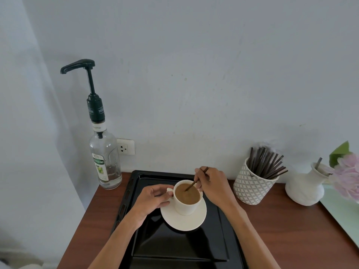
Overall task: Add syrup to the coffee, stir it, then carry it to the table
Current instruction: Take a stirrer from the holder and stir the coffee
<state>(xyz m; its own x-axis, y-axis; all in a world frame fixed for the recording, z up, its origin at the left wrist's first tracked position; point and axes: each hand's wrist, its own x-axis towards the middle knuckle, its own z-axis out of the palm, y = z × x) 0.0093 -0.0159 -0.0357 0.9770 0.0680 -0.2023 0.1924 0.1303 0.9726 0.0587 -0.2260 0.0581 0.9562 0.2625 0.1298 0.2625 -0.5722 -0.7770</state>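
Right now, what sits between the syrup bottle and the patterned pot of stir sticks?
In the head view, the black tray lies between syrup bottle and pot, bearing the coffee cup on its saucer.

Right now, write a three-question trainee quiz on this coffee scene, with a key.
1. True or false: the right hand holds a stir stick whose tip is in the coffee.
2. What does the cup stand on? A) bare wood B) a saucer on the black tray C) a napkin
3. Fill in: the left hand grips the cup by its ____.

Key: 1 true; 2 B; 3 handle. The syrup bottle stands apart, left of the tray.
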